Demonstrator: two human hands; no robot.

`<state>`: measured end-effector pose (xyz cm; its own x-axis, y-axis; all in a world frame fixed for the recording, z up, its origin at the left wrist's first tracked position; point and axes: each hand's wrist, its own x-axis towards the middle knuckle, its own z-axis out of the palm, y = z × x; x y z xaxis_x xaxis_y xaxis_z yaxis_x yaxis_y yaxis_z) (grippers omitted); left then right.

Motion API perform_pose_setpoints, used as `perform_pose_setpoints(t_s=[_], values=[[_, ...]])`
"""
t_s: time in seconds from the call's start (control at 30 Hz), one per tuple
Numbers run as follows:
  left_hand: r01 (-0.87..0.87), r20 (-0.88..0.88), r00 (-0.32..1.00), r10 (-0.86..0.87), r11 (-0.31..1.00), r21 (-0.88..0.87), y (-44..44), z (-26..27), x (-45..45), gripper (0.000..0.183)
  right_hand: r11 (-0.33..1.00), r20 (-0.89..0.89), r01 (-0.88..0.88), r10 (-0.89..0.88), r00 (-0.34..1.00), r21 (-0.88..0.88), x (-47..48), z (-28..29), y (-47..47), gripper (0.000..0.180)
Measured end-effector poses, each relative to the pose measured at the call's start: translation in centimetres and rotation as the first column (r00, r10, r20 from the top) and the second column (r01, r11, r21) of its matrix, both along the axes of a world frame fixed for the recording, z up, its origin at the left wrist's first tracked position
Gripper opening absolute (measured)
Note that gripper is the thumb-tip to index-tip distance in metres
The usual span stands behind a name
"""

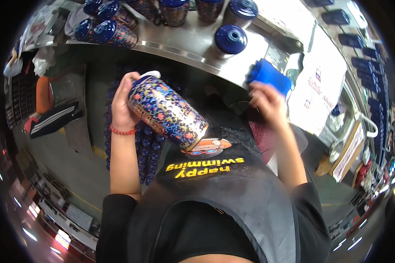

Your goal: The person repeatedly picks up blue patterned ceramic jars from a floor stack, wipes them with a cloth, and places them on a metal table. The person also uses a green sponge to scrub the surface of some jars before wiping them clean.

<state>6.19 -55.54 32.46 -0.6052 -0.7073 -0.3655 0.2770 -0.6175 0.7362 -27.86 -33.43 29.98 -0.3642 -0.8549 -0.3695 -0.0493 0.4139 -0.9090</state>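
Observation:
My left hand (123, 103) holds a dark blue cylindrical vessel with a colourful floral pattern (168, 113) around its upper end, where a white piece (152, 74) shows. The vessel tilts, its lower end close to the black apron (217, 184). On the right, my right hand (266, 100) is blurred, with its fingers bent at the near edge of a blue cloth (271, 77); whether they grip it I cannot tell. Beyond the hands, a vessel with a glossy blue top (230, 39) stands on the metal worktable (187, 42).
Several similar patterned vessels (113, 34) stand along the worktable. White printed sheets or boxes (319, 88) lie at the right. Rows of blue-topped items (146, 151) are below on the left, near an orange object (43, 95) and a dark striped garment (54, 120).

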Motion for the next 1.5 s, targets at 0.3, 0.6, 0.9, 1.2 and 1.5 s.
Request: perform_pose_setpoints(t_s=[0.3,0.6,0.9,1.2,1.5], values=[[0.46,-0.019,0.886,-0.463,0.876,0.145,1.9,-1.3,-8.5,0.027,0.865,-0.859,0.255,0.309,0.409,0.432,-18.6,-12.2,2.2,0.052],[0.551,-0.041,0.834,-0.55,0.83,0.086,1.3,-1.9,-15.8,0.021,0.768,-0.685,0.065,0.525,0.506,0.637,-22.0,-12.6,-0.1,0.057],[0.595,-0.038,0.804,-0.594,0.803,0.028,0.9,-1.7,-17.6,0.027,0.754,-0.681,0.082,0.533,0.502,0.651,-22.2,-12.8,-0.3,0.055],[0.626,-0.114,0.777,-0.619,0.779,0.037,0.6,-1.6,-17.5,0.03,0.729,-0.638,0.032,0.576,0.511,0.684,-21.2,-11.3,-1.4,0.049],[0.604,-0.169,0.79,-0.589,0.796,0.049,0.7,-1.9,-16.8,0.03,0.77,-0.746,0.272,0.362,0.558,0.578,-22.3,-14.0,0.7,0.048]])
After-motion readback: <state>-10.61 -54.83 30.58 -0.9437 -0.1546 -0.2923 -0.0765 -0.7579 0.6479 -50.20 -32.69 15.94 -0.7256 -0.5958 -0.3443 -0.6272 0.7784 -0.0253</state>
